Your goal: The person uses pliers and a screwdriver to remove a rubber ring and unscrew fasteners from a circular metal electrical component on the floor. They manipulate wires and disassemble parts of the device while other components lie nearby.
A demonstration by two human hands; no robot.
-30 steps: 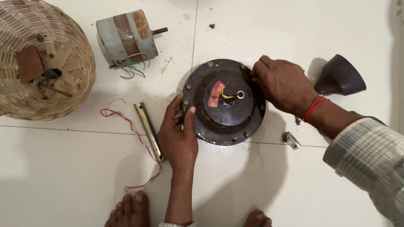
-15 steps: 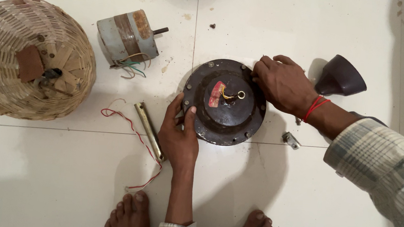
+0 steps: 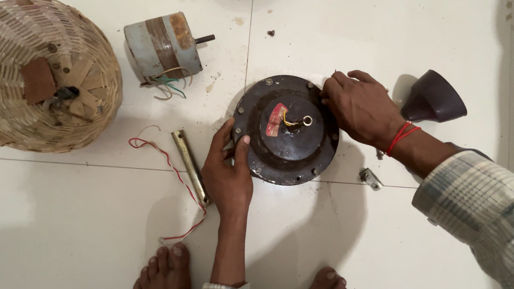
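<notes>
We look straight down on a floor of large pale tiles [image 3: 382, 258], scuffed and crossed by thin grout lines, with a darker strip along the right edge. At the centre lies a round, dark metal motor housing [image 3: 287, 147] with a red label and a short shaft — flat on the floor, between both hands. Our left hand [image 3: 228, 179] grips its near-left rim, thumb and fingers [image 3: 242, 152] curled over the edge. Our right hand [image 3: 361, 107], a red thread at the wrist, presses down on the far-right rim with bent fingers; whether they pinch anything small there, we cannot tell. A brass-coloured rod [image 3: 189, 165] and a red-and-white wire [image 3: 169, 174] lie just left of the left hand. Further left sit a woven basket [image 3: 39, 72] and a grey cylindrical motor [image 3: 162, 45]; a dark cone-shaped cover [image 3: 435, 97] stands right, a small metal bracket [image 3: 372, 178] nearer. Bare feet [image 3: 164, 275] show below. Against half a second earlier, both hands keep their places — nothing on the floor has shifted.
</notes>
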